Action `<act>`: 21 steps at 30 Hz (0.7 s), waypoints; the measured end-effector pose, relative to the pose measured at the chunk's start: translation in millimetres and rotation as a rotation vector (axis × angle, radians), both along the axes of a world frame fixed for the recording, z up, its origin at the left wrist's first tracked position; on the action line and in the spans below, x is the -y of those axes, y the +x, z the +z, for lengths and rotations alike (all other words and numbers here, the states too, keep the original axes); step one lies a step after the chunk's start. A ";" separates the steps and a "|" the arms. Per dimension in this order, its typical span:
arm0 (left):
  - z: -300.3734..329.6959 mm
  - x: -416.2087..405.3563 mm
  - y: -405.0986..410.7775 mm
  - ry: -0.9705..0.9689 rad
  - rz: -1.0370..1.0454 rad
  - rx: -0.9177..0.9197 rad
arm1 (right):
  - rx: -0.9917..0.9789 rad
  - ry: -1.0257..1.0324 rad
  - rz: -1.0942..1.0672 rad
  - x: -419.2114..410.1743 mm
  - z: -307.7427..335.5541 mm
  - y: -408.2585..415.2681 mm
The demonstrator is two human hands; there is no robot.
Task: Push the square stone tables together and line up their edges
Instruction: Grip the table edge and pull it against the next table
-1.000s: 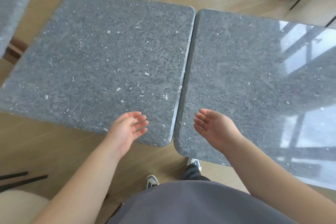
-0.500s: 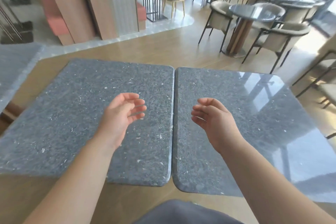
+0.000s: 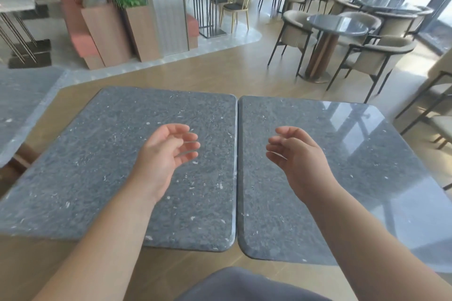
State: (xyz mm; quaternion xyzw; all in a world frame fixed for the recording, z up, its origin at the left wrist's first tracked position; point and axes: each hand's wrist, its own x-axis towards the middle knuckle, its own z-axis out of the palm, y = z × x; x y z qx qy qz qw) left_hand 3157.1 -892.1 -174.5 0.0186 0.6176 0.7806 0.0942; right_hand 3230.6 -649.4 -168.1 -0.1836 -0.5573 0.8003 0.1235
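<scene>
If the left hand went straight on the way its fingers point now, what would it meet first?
The left hand hovers above the left table, fingers loosely curled and pointing right. Going on that way, it would probably meet the right hand first, across the seam between the tables. Depth is unclear, so they might pass.

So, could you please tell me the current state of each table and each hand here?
left stone table: pushed against the other, only a thin seam between; its near edge sits slightly farther back.
right stone table: butted up to the left one, near corner sticking out a little toward the person.
left hand: above its table, fingers loosely curled, holding nothing.
right hand: likewise, empty.
</scene>
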 end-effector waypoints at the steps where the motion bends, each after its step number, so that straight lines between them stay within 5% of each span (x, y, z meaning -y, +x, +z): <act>1: -1.8 2.7 1.9 -0.010 -0.008 0.000 | 0.012 0.002 0.005 3.0 -4.0 1.9; 21: -94.2 48.0 78.5 -0.098 0.015 0.274 | 0.297 -0.061 0.000 50.8 -97.8 84.9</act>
